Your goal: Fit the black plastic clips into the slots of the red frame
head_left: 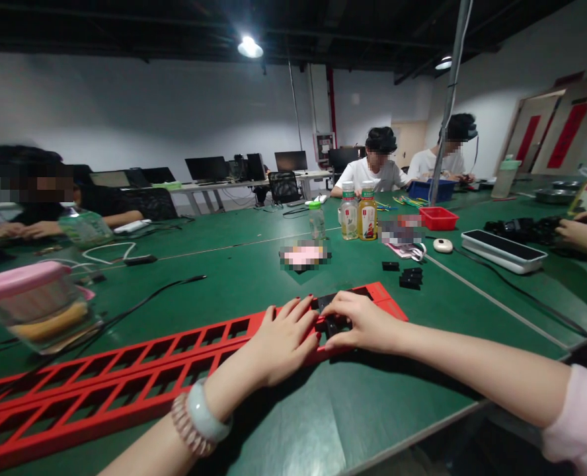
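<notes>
A long red frame point(139, 373) with two rows of slanted slots stretches across the table from the left edge to beyond my hands. My left hand point(286, 337) rests flat over the frame, fingers stretched out across its slots. Beside it, my right hand point(360, 324) pinches a small black block point(331, 325) at the frame's right end, thumb in front and fingers behind. Some black also shows behind the fingers, partly hidden by them. Several loose black blocks point(410, 278) lie on the table past the right end of the frame.
On the green table point(383, 423) a pink-lidded container point(40, 311) stands left, with a black cable point(159, 287) beside it. Drink bottles point(367, 215), a red tray point(439, 218), a white mouse point(442, 246) and a white-and-black device point(503, 251) lie farther off. Co-workers sit around the table.
</notes>
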A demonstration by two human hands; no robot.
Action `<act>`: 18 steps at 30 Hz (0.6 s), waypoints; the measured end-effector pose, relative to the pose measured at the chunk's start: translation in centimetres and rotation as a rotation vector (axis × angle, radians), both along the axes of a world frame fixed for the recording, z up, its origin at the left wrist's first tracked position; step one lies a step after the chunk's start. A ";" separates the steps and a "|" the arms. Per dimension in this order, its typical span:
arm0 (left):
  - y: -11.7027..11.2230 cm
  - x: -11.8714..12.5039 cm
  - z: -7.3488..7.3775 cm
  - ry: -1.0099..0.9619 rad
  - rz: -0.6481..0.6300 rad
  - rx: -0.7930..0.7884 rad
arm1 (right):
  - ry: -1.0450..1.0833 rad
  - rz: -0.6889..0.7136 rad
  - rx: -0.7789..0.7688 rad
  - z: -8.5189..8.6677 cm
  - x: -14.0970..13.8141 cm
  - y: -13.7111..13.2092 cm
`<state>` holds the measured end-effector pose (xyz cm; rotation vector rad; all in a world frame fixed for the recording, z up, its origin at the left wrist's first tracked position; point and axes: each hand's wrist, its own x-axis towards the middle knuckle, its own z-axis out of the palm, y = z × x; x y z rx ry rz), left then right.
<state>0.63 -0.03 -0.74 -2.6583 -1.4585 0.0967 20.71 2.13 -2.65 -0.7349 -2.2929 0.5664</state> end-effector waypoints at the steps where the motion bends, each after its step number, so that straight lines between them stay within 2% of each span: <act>1: 0.0 0.0 0.0 -0.003 -0.001 0.002 | -0.003 0.000 0.006 0.0 0.0 0.0; 18: 0.0 0.4 -0.2 -0.006 -0.028 0.031 | -0.037 0.002 0.089 -0.4 0.1 -0.3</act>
